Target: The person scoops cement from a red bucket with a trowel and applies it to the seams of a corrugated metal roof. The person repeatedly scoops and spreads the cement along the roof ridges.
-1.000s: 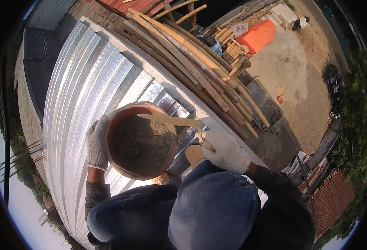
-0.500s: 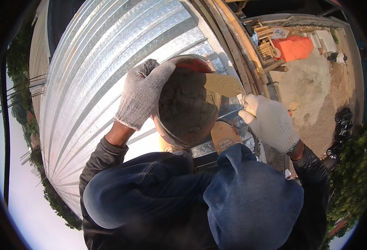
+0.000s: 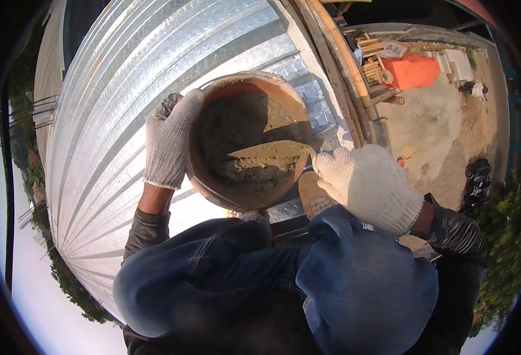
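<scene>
Left hand [image 3: 167, 144], in a grey knit glove: clasps the left rim of the round orange pan [image 3: 248, 141], held above the knees and filled with grey mortar [image 3: 237, 133]. Right hand [image 3: 367, 184], in a white knit glove: closed around the handle of a trowel [image 3: 270, 150], whose blade lies across the mortar. Corrugated metal roofing [image 3: 124, 89] beneath; orange bag [image 3: 412, 71] on the ground far below.

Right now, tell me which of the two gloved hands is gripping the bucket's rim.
The left hand. It clasps the rim of the orange bucket of wet mortar, while the right hand holds the trowel whose blade lies across the mortar.
</scene>
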Demonstrator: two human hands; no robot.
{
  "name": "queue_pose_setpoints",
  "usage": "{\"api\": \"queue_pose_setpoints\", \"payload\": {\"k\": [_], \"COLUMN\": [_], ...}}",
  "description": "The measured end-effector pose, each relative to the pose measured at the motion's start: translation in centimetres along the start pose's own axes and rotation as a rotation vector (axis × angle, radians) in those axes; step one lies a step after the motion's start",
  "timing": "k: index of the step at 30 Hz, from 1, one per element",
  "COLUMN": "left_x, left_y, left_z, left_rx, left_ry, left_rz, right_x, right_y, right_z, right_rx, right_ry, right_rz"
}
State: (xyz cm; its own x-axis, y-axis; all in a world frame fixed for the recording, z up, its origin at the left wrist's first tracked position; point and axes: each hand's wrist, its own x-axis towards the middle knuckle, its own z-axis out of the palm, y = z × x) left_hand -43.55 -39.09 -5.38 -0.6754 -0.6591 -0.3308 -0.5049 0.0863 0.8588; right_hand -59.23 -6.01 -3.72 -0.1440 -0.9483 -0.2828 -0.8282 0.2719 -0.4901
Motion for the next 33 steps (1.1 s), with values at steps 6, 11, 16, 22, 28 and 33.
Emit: {"api": "queue_pose_setpoints", "payload": {"k": [6, 11, 16, 22, 28, 33], "left_x": [-0.7, -1.1, -1.4, -0.8, -0.6, -0.9], "left_y": [1.6, 1.1, 1.6, 0.9, 0.3, 0.8], "left_z": [1.5, 2.4, 2.8, 1.5, 1.0, 1.2], "left_rx": [0.051, -0.001, -0.005, 0.032, 0.017, -0.077], "left_ry": [-0.036, -0.015, 0.023, 0.02, 0.019, 0.061], "left_rz": [-0.005, -0.025, 0.048, 0.004, 0.012, 0.064], "right_x": [-2.2, 0.2, 1.0, 2.6, 1.9, 1.0], "right_y": [5.1, 2.5, 3.4, 1.0, 0.8, -0.5], "right_z": [1.3, -1.1, 1.8, 4.4, 2.2, -0.3], "right_rx": [-0.226, 0.08, 0.273, 0.281, -0.28, -0.153], "right_ry": [0.288, -0.164, -0.395, -0.06, 0.172, 0.105], "right_rz": [-0.072, 0.096, -0.135, -0.493, -0.255, -0.067]}}
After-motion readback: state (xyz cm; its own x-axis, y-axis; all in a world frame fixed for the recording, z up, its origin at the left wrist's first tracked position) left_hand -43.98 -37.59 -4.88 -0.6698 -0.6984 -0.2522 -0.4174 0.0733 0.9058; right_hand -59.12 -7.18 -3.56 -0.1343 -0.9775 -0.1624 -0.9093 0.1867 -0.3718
